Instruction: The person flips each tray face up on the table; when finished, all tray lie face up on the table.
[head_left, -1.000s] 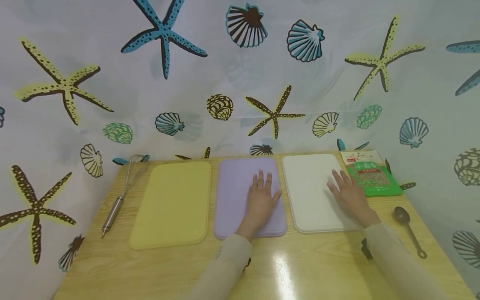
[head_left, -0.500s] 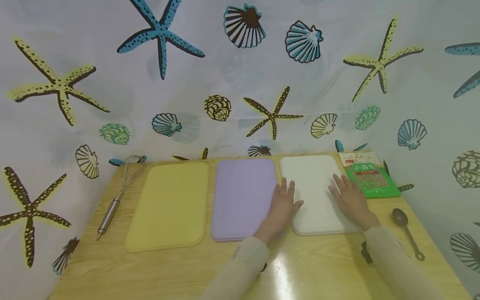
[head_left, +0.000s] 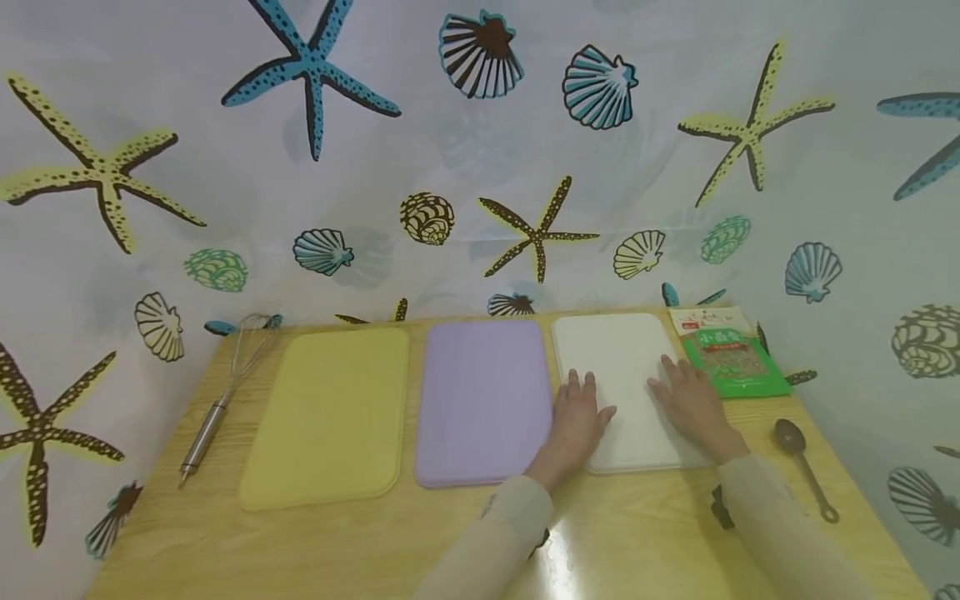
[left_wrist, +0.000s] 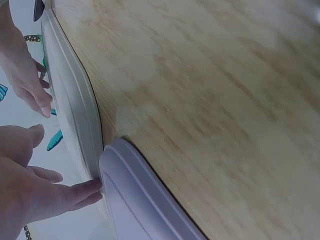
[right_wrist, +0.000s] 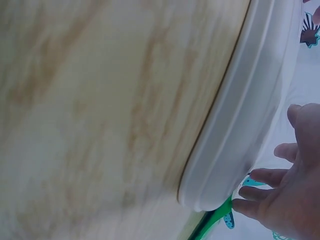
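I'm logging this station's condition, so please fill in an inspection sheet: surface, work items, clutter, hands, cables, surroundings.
Surface: pale wood-grain table, shiny toward the front.
Work items: white board, lying flat.
Clutter: purple board and yellow board to its left; whisk at far left; green packet and dark spoon on the right.
Left hand: fingers extended at the white board's left edge, apparently touching it.
Right hand: fingers spread at its right edge; firm contact can't be confirmed.
Cables: nothing seen.
Surroundings: white cloth backdrop with a sea-life print.
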